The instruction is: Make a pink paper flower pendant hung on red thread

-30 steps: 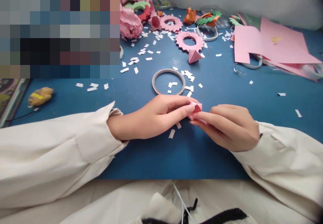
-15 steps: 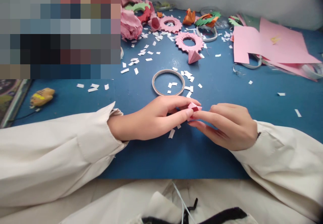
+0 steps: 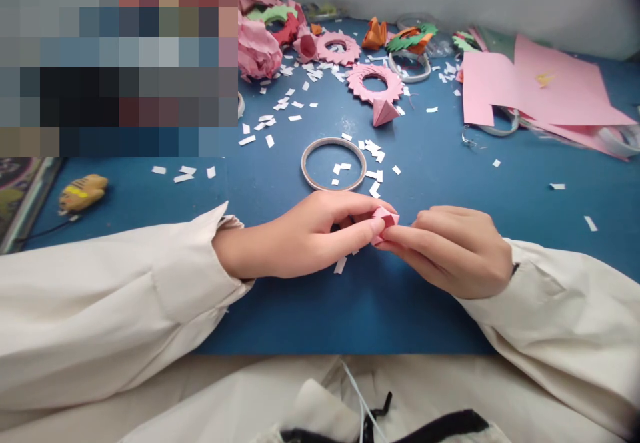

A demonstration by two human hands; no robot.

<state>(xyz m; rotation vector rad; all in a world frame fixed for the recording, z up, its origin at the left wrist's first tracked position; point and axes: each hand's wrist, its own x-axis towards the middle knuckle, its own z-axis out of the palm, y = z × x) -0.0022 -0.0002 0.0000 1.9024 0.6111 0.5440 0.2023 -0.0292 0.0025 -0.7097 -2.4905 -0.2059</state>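
Observation:
A small folded pink paper piece (image 3: 387, 216) with an opening at its top is pinched between my fingertips above the blue table (image 3: 330, 323). My left hand (image 3: 313, 233) grips it from the left, thumb in front and fingers behind. From the right, the thumb and forefinger of my right hand (image 3: 453, 250) close on its lower front edge; the other fingers are curled. Part of the paper is hidden by the fingertips. Just beyond my left hand lies a thin roll of tape (image 3: 303, 163), flat, with white paper scraps inside and beside it.
Pink folded-paper rings (image 3: 360, 84) and a pink paper cone (image 3: 384, 112) lie further back. Pink paper sheets (image 3: 555, 90) are at the back right. White scraps (image 3: 270, 140) are scattered about. A yellow striped toy-like object (image 3: 83, 193) sits at the left.
My right fingers have drawn together and pinch the paper's lower edge, where they were more spread before. The paper's opening shows a little more. My left hand has barely moved.

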